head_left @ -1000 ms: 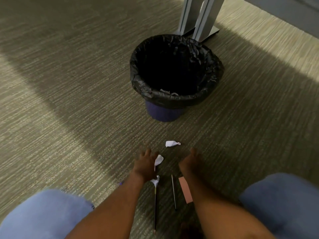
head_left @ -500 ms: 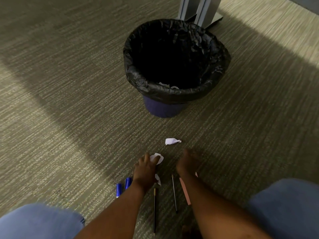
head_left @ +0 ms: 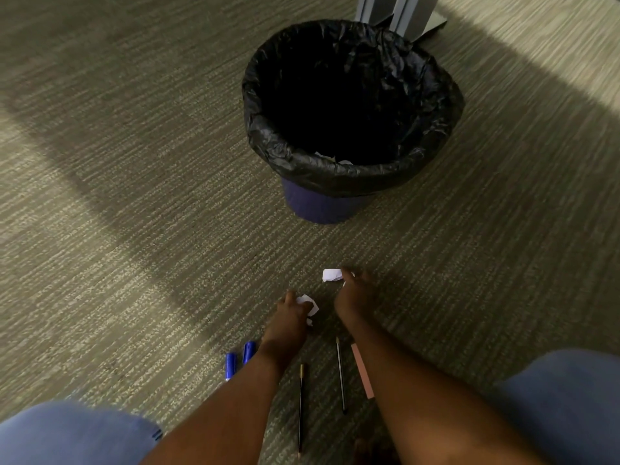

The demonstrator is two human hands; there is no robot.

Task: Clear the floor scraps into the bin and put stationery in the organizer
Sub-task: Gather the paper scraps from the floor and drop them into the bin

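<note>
Blue denim covers two knees at the bottom corners, framing bare forearms stretched out over the grey-green ribbed carpet floor (head_left: 134,229). Between the forearms, a thin black pencil (head_left: 301,407), a second dark slim pen (head_left: 341,374) and a flat pink rectangular strip (head_left: 362,370) are laid roughly parallel on the carpet. Two blue capped markers (head_left: 239,359) are seen just left of the left wrist. The left hand (head_left: 288,317) is curled, its fingers closed on a crumpled white paper scrap (head_left: 310,305). Slightly farther out, the right hand (head_left: 355,293) is lowered onto a second crumpled white scrap (head_left: 332,275), with the fingers touching it; whether it is gripped cannot be told. Well beyond both hands, a round dark blue bin lined with a black plastic bag (head_left: 349,176) is stood upright, white scraps showing just inside its near rim. Grey metal furniture legs (head_left: 399,11) are seen directly behind it.
</note>
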